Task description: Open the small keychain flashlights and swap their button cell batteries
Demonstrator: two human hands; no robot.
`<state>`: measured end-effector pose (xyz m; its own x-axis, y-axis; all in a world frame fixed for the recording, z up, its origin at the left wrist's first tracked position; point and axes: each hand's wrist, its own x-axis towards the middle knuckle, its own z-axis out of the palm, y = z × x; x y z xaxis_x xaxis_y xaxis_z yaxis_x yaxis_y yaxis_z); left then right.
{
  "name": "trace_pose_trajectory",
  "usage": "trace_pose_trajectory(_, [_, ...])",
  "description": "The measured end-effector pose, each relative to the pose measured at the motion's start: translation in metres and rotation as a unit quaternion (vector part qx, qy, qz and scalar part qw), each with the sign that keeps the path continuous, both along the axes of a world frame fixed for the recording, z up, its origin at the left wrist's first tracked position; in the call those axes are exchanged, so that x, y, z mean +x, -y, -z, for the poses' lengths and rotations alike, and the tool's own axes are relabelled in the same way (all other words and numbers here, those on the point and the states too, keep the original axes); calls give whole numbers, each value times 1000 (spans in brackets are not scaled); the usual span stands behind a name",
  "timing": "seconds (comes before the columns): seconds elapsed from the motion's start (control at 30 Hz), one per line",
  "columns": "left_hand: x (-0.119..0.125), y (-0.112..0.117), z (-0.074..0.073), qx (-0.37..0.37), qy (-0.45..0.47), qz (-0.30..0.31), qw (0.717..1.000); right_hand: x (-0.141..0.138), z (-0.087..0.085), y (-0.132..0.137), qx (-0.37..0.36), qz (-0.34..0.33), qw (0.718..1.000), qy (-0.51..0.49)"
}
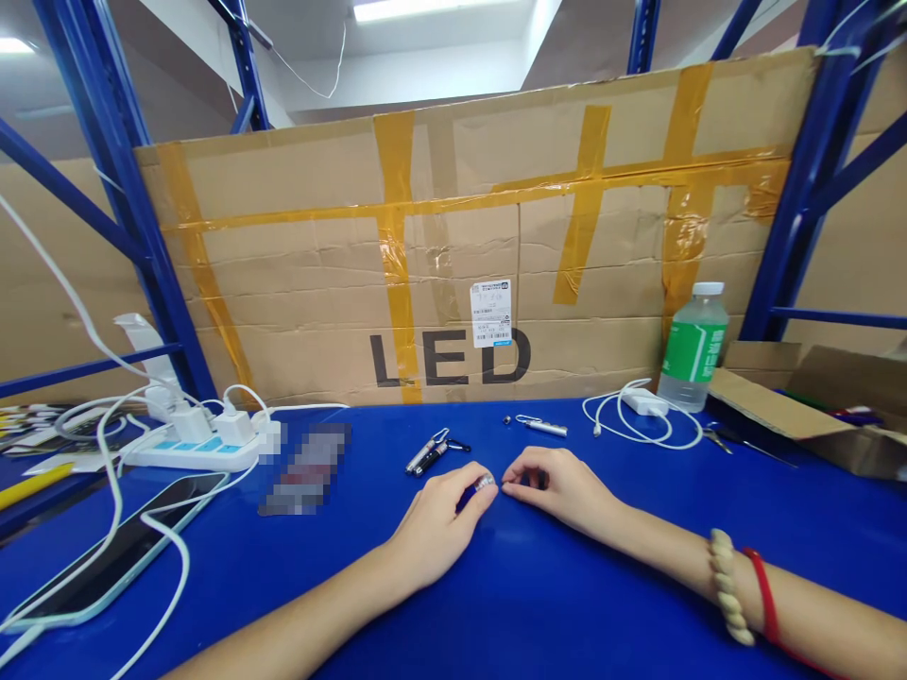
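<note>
Over the blue tabletop [567, 604], my left hand [434, 529] pinches a small shiny silver piece [485, 482] between thumb and forefinger. Just to its right, my right hand [563, 486] has its thumb and fingertips closed together; what they hold, if anything, is too small to make out. The two sets of fingertips nearly meet. Beyond my left hand lie a silver and a black slim pen-like tube [430, 458] with clips. A silver pen-like tube [547, 428] with a wire clip rests behind my right hand, and a tiny dark round part [507, 420] is beside it.
On the left are a white power strip [205, 449] with cables, a phone [120, 543] and a blurred-out flat item [308, 467]. To the right stand a water bottle [694, 349], a coiled white cable [648, 406] and an open cardboard box [814, 397]. A cardboard panel [318, 283] walls the back.
</note>
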<state>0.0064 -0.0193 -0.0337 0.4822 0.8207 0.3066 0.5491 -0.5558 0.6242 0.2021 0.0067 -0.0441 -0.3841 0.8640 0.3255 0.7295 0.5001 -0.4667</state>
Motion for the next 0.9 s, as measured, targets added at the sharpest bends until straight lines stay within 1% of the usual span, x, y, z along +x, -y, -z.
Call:
trace_pose_trajectory(0.07, [0, 0, 0, 8, 0, 1, 1000, -1, -1, 2, 22, -5, 1000, -21])
trace_pose_trajectory(0.17, [1, -1, 1, 13, -6, -1, 1000, -5, -4, 9, 89, -21, 989, -112])
trace_pose_trajectory(0.23, [1, -2, 2, 15, -6, 4, 1000, -8, -6, 15, 135, -60, 975, -163])
trace_pose_trajectory(0.33, [1, -2, 4, 17, -2, 18, 1000, -12, -7, 24, 168, -119, 960, -187])
trace_pose_trajectory(0.4, [0, -2, 5, 12, 0, 25, 1000, -14, -7, 27, 172, -133, 958, -185])
trace_pose_trajectory(0.53, [-1, -3, 4, 2, 0, 27, 1000, -15, -6, 27, 165, -125, 961, -186])
trace_pose_trajectory(0.63, [0, -3, 4, 3, -2, 32, 999, -14, -6, 25, 150, -122, 964, -184])
trace_pose_trajectory(0.9, [-1, -4, 3, 6, -3, 56, 998, -13, -7, 24, 109, -143, 963, -199])
